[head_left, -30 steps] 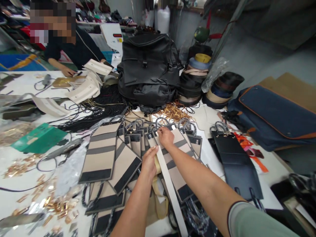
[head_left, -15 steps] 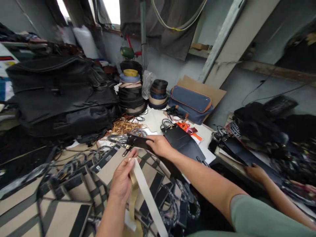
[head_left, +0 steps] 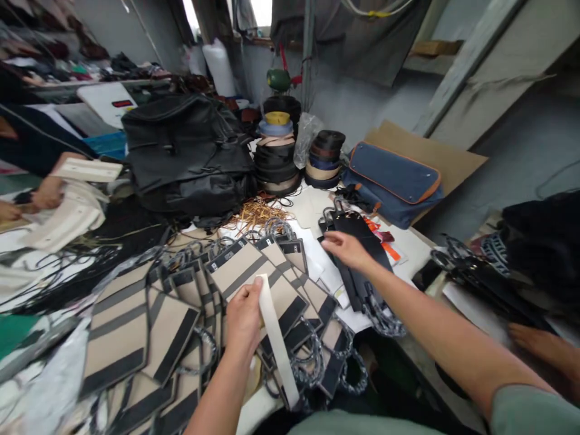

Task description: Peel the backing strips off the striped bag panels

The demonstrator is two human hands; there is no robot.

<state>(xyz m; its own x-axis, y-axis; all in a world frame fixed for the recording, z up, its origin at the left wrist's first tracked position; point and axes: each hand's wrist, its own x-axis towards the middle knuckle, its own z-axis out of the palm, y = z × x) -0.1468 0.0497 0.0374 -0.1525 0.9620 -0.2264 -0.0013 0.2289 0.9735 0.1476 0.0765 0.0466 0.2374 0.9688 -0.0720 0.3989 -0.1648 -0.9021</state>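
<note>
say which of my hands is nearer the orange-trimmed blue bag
Right. Your right hand is in front and left of the blue bag; your left hand is farther left, holding the white strip.

No text can be read; pale marks (head_left: 228, 255) on the striped panels (head_left: 240, 266) and dark cloth (head_left: 537, 235) are too blurred.

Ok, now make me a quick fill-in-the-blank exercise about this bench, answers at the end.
1. The long, flat off-white strip is held in the person's ____ hand.
2. The navy-blue fabric bag is trimmed in ____.
3. In the picture, that bag lies to the ____ of the large black bag.
4. On the light-blue roll sits a ____ roll.

Answers: left; orange; right; yellow.
</note>
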